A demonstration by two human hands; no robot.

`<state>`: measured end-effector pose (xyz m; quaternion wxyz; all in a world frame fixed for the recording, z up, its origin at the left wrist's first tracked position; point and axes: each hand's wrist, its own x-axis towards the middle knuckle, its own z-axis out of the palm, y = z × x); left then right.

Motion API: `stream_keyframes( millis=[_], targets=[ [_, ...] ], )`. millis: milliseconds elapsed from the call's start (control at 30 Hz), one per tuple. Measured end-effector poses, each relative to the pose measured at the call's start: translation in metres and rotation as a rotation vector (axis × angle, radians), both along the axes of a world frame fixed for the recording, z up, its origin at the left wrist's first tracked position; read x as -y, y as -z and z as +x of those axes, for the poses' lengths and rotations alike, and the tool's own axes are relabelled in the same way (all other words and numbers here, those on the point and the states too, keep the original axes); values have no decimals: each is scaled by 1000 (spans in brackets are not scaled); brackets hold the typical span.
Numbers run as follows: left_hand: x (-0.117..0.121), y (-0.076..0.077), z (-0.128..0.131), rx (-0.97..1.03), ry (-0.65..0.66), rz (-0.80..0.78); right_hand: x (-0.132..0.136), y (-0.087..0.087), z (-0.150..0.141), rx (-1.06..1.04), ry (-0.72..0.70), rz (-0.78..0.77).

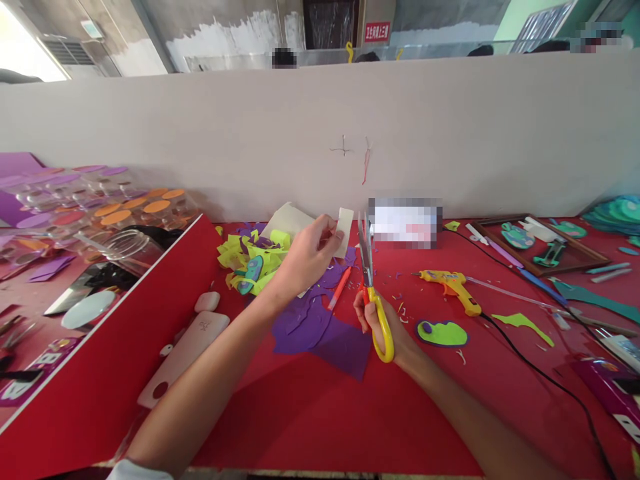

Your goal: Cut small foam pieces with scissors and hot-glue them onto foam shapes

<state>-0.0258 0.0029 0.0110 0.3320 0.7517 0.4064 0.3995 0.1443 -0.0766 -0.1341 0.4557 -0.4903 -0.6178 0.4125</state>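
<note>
Pinched between the fingers of my left hand (313, 257) is a small cream strip (345, 230), held upright above the table. Just right of it, my right hand (383, 320) grips a pair of scissors (367, 260) with yellow handles, blades pointing up and slightly parted. Strip and blades are close but apart. Below both hands lie purple sheets (320, 333) with cut edges, and a red-orange pen (340, 287) rests on them. Yellow-green scraps (233, 257) are heaped left of my left hand, with a teal piece (250, 275) on top. A larger cream sheet (287, 217) lies behind.
A yellow glue gun (453, 287) with a black cord lies at right, near a green foot-shaped piece (443, 333). Further right is a wooden tray (590, 253). A red divider (125, 353) stands at left, beside a phone (185, 360). A pale partition (240, 140) rises behind.
</note>
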Motion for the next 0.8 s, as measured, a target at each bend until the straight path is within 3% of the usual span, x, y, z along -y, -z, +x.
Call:
stream_keyframes(
  millis=[133,300,467,800],
  targets=[
    [-4,0,-6,37,14,26,0,-4,1,-19,-30,-15],
    [-1,-9,-9,-79,-73,120,2,-14,3,53,-9,-55],
    [1,-15,-14,-196,-64,160,4,-23,4,76,8,-73],
    [10,-23,-13,-324,-52,200,6,-23,4,82,-10,-63]
  ],
)
